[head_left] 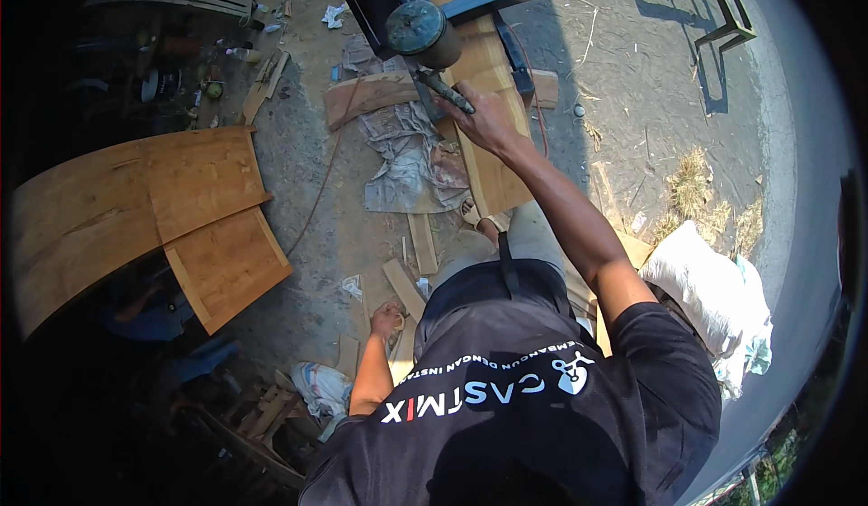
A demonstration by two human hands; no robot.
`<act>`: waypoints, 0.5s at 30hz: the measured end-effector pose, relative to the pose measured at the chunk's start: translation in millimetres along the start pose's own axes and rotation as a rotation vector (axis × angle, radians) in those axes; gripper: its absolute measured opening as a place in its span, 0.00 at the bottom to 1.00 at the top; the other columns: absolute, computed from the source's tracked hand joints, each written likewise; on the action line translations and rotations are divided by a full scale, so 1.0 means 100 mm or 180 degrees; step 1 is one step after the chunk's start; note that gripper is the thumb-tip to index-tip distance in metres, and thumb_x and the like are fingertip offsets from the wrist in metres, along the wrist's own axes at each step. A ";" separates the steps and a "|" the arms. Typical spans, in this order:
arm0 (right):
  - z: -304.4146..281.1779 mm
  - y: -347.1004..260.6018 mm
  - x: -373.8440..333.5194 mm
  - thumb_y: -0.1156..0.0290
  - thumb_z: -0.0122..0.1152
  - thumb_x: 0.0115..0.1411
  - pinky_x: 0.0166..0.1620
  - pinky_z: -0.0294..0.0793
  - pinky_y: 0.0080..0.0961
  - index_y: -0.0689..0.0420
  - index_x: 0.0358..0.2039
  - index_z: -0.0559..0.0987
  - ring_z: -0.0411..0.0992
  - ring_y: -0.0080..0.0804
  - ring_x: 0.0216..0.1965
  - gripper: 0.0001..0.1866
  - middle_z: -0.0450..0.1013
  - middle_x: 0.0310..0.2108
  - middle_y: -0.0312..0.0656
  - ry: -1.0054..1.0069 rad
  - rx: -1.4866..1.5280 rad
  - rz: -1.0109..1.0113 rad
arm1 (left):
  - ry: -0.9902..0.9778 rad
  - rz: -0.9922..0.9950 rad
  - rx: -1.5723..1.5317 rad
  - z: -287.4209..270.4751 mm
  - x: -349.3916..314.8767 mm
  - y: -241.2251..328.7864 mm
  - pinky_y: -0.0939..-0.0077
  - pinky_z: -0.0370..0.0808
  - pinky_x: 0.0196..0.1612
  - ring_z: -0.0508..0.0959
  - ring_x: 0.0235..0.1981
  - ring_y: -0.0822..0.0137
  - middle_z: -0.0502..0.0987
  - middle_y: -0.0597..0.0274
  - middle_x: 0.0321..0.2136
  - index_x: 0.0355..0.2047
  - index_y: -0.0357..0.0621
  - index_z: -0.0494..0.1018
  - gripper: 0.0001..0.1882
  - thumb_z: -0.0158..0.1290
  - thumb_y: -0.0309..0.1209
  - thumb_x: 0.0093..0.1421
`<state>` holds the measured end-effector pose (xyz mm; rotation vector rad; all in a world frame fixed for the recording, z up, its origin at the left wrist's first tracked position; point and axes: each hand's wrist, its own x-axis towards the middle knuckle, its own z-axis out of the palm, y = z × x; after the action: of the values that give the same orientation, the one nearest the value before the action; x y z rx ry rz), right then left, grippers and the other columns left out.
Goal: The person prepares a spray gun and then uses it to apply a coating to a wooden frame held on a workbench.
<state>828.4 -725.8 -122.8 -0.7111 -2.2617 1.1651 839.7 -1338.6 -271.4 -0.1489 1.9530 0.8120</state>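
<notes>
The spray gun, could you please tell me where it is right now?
In the head view, top centre: the right hand holds the spray gun over the long plank, beside the crumpled paper.

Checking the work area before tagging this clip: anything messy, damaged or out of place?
Yes, it is messy. Crumpled paper sheets lie spread on the ground beside the long board, and wood offcuts are scattered nearby. The right hand grips a dark tool handle over the board; the left hand hangs low by the offcuts.

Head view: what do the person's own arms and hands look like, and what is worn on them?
Both forearms are bare, no gloves on the left hand or right hand. Short dark sleeves of a black T-shirt with white lettering end near the elbows. No watch visible.
</notes>
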 end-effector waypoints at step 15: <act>-0.85 0.44 -0.06 0.44 0.64 0.64 0.36 0.75 0.41 0.63 0.43 0.81 0.81 0.49 0.31 0.29 0.79 0.25 0.55 0.1197 0.0317 0.1270 | -0.0213 -0.0335 0.0153 0.03 0.06 0.51 0.74 0.79 0.43 0.79 0.37 0.72 0.81 0.61 0.41 0.47 0.36 0.78 0.12 0.50 0.31 0.72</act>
<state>896.4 -658.1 -117.2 -1.2647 -1.7850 1.1876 817.3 -1296.0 -252.6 -0.1917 1.8836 0.6924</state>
